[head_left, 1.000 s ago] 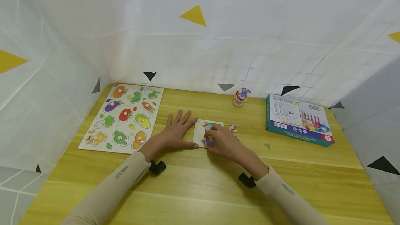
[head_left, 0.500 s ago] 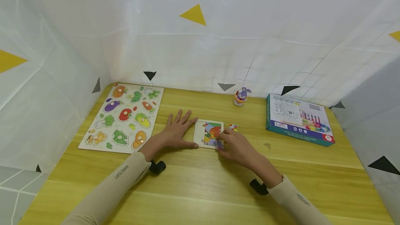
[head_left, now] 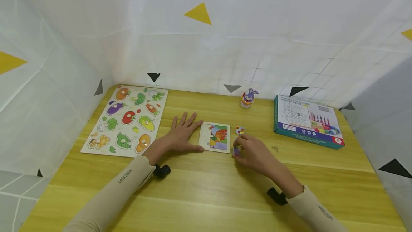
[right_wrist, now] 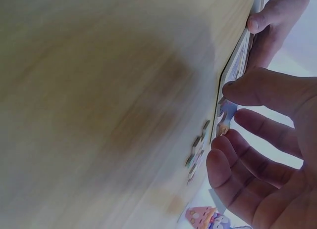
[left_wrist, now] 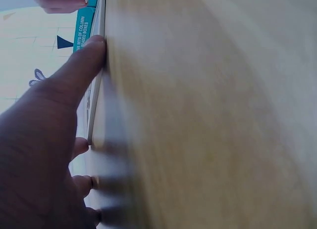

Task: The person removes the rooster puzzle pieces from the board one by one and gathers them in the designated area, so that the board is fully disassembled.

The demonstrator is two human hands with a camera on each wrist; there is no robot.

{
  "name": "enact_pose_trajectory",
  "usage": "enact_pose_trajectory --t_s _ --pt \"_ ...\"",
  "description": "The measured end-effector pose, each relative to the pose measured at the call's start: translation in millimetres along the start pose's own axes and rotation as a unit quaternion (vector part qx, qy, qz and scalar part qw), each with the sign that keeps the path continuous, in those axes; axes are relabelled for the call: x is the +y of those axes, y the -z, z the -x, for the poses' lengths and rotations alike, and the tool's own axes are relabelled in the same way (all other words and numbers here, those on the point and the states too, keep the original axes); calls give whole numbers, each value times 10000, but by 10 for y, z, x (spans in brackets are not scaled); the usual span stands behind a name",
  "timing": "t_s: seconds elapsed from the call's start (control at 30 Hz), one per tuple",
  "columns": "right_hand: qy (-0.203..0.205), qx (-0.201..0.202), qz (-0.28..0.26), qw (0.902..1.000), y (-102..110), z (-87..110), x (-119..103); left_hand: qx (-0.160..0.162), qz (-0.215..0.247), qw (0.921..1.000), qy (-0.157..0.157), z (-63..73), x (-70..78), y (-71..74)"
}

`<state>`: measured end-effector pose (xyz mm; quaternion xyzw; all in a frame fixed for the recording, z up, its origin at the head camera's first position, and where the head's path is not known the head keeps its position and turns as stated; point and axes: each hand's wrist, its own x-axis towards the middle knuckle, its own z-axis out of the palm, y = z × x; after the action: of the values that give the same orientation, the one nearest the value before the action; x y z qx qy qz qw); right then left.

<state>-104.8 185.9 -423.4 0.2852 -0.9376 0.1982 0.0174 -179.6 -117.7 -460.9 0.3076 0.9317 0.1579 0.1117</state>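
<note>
Left arm point(head_left: 116, 189): reaching forward and inward in a beige fabric sleeve with dark lettering, the wrist point(head_left: 155, 154) bare.
Bare left hand point(head_left: 181, 137): palm down, I see, fingers fanned wide, thumb stretched toward its partner.
Right arm point(head_left: 313, 208): beige-sleeved too, angled forward and leftward.
Bare right hand point(head_left: 255, 154): fingers bent, thumb and fingertips pinching.

Vegetable board point(head_left: 121, 129) left of puzzle tray point(head_left: 205, 138), box point(head_left: 307, 121) right
</note>
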Motion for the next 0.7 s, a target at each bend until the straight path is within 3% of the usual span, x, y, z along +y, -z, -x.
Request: enact_pose_trajectory --t_s 0.7 --pt "-102 -170 125 9997 11 16 34 -11 74 10000 -30 7 11 30"
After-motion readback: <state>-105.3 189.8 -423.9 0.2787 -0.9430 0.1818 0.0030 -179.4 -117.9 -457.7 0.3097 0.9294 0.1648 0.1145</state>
